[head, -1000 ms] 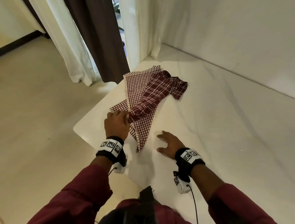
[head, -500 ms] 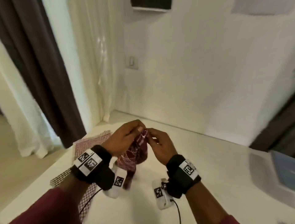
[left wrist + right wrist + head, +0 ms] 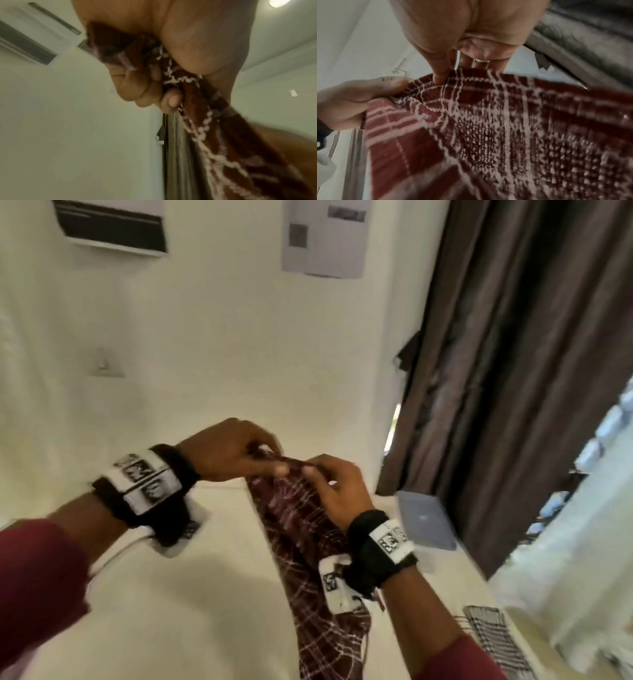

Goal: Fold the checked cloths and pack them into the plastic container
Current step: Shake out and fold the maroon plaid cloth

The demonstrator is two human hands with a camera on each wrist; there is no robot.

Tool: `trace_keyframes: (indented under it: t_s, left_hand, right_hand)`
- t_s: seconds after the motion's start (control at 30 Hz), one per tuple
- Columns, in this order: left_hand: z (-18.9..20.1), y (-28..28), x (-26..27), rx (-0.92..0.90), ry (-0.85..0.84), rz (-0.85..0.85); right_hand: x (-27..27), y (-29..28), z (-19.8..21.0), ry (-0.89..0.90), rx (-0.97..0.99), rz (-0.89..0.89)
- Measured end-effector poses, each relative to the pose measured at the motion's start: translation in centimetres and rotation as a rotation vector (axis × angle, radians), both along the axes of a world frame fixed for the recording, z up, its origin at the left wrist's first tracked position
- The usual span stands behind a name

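A dark red checked cloth [image 3: 301, 532] hangs in the air over the white table [image 3: 191, 611], bunched at its top edge. My left hand [image 3: 270, 457] grips that top edge with curled fingers [image 3: 133, 88]; the cloth [image 3: 197, 108] runs down out of the fist. My right hand [image 3: 311, 472] pinches the same edge just beside it, thumb pressed on the cloth [image 3: 488, 128]. The two hands nearly touch. A plastic container [image 3: 424, 518] with a blue-grey lid stands on the table to the right, behind my right wrist.
A black-and-white checked cloth [image 3: 493, 635] lies flat near the table's right edge. Dark curtains [image 3: 513, 371] hang at the right behind the container. A white wall [image 3: 239, 337] closes the far side of the table.
My left hand lifted the red cloth off the table and my right hand left the tabletop to take its top edge. The view has swung right, bringing the container closer.
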State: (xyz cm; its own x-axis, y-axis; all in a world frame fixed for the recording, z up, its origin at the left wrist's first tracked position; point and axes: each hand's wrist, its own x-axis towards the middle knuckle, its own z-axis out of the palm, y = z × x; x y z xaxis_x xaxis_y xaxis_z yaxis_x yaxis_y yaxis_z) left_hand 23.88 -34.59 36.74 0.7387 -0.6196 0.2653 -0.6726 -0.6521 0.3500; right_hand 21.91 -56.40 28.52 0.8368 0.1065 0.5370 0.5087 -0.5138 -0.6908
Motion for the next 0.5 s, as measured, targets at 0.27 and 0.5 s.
trace_keyframes:
  t_s: [0.27,0.5]
  left_hand:
    - [-0.1,-2.6,1.6,-0.330,-0.138,-0.001]
    - [1.4,-1.2,2.2,-0.218,-0.189,0.040]
  right_hand:
    - [0.6,-1.1,6.3,-0.083,-0.201,-0.006]
    - [1.2,-2.8,9.7,-0.030,-0.350,-0.060]
